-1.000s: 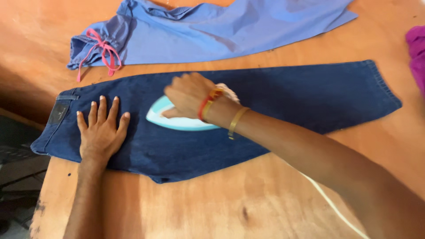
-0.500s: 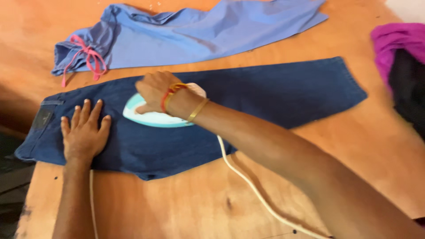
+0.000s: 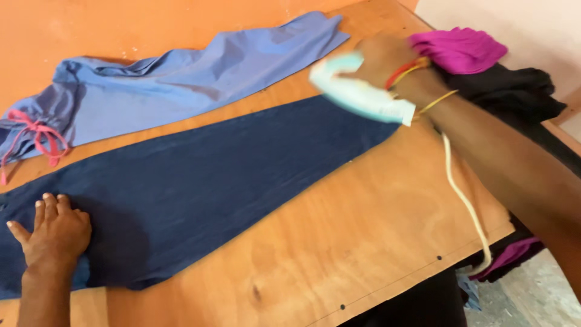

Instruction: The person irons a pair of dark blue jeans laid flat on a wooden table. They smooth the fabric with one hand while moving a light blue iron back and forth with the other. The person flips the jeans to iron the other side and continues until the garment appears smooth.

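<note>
Dark blue jeans (image 3: 212, 181) lie flat across the orange wooden table (image 3: 363, 230). My left hand (image 3: 51, 233) presses flat on the jeans near their left end, fingers slightly spread. My right hand (image 3: 387, 60) grips a white and light-blue clothes iron (image 3: 357, 91), blurred, lifted over the far right end of the jeans leg. A cream cord (image 3: 463, 200) hangs from the iron down past the table's right edge. Red thread and a gold bangle circle my right wrist.
Light blue trousers (image 3: 181, 79) with a pink drawstring (image 3: 36, 142) lie behind the jeans. A magenta cloth (image 3: 460, 48) and black clothes (image 3: 514, 91) are piled at the table's right corner. The table edge runs along the lower right, with floor below.
My right hand has carried the iron from the jeans' upper part to the far right leg end and lifted it. The view swung right. My left hand stays pressed on the jeans.
</note>
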